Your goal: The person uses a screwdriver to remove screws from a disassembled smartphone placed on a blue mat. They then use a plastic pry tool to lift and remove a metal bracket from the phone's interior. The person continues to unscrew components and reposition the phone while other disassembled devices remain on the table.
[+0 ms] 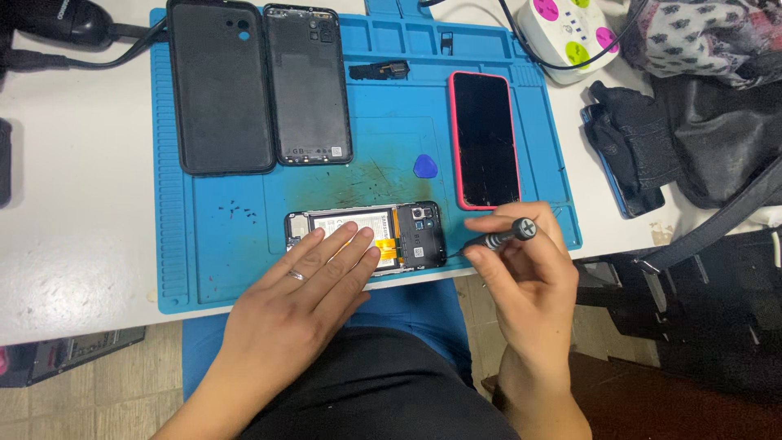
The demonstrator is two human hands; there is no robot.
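An opened phone lies back-up near the front edge of the blue work mat, with its battery and circuit board exposed. My left hand rests flat on it, fingers spread over the battery. My right hand holds a small black screwdriver, whose tip touches the phone's right end.
On the mat's far side lie a black phone case and a black back cover. A phone in a red case lies screen-up at the right, with a blue pick beside it. A white power strip and dark bags sit to the right.
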